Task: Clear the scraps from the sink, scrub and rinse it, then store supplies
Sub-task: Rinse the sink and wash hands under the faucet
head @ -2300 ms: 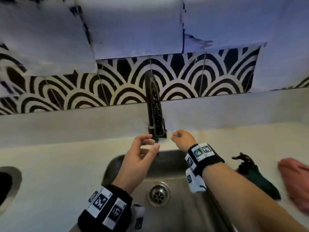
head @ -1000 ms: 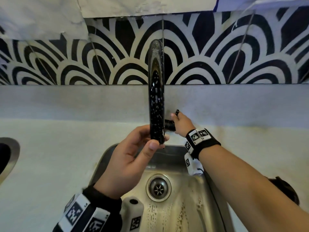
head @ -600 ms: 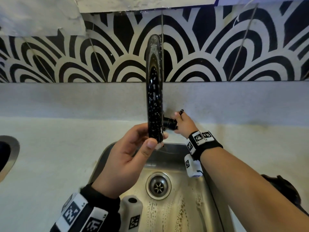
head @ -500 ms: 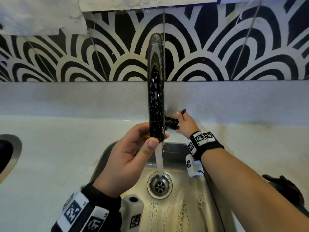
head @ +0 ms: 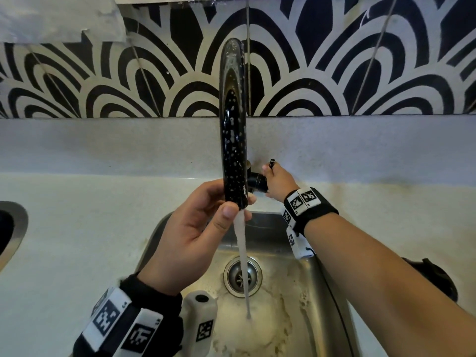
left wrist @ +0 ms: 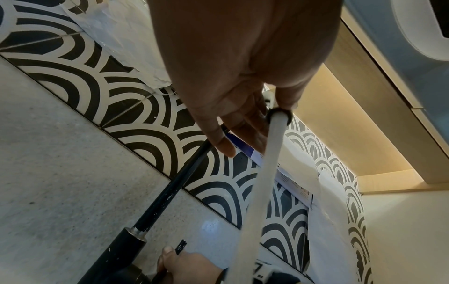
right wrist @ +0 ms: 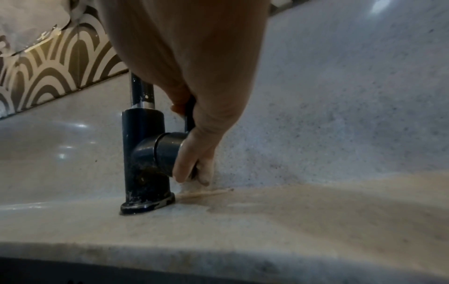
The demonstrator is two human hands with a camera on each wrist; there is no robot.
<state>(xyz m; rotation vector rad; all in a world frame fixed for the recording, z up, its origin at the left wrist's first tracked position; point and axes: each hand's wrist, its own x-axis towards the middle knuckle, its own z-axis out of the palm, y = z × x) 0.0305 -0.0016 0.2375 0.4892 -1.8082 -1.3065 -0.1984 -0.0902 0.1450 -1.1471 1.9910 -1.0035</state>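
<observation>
A black curved faucet spout (head: pixel 233 119) arches over the steel sink (head: pixel 332 318). My left hand (head: pixel 195 235) grips the spout's outlet end, thumb in front; in the left wrist view the outlet (left wrist: pixel 279 115) sits between thumb and fingers. My right hand (head: pixel 279 182) holds the thin black lever (right wrist: pixel 189 115) on the side of the faucet base (right wrist: pixel 143 153). A white stream of water (head: pixel 242 258) runs from the spout, past the drain (head: pixel 242 275), onto the foamy sink floor.
Pale speckled countertop (head: pixel 77 240) surrounds the sink. Black-and-white arch tiles (head: pixel 334 73) cover the wall behind. A second round basin rim (head: pixel 15 228) shows at the left edge. A dark object (head: pixel 432 276) lies on the counter right of my right arm.
Water started flowing about half a second ago and now runs in a full stream into the sink. Both hands have stayed on the spout and lever.
</observation>
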